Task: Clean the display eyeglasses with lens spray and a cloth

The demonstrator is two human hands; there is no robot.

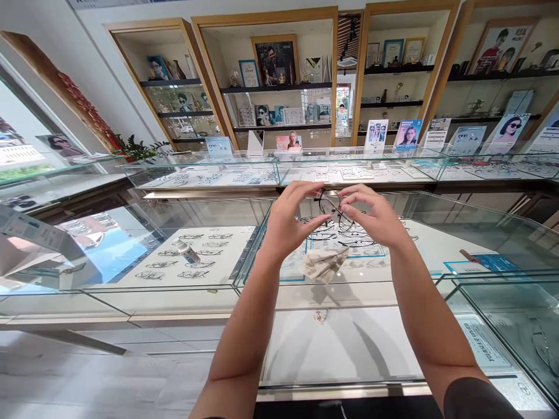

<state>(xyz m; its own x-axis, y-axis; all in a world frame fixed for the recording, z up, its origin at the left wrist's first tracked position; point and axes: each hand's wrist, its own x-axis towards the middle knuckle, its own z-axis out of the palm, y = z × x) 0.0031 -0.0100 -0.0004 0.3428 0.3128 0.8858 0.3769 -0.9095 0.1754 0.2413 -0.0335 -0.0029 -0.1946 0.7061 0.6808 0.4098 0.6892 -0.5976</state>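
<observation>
Both of my hands hold up a pair of dark-rimmed eyeglasses [329, 201] above the glass display counter. The fingers and thumb of my left hand [288, 218] curve around the left side of the frame. On the other side, my right hand [375, 212] pinches the glasses between thumb and fingers. Just below them, a crumpled beige cloth [324, 265] lies on the glass top. Several more eyeglasses [358, 241] lie behind the cloth, partly hidden by my hands. A small white spray bottle [187, 252] is on the counter to the left.
Glass display cases [209, 174] with rows of eyeglasses run across the back. Advertising cards [408, 135] stand on top of them. Wooden-framed wall shelves [279, 87] rise behind. At the left is a white display stand [43, 244]; a glass case edge [502, 334] is near my right arm.
</observation>
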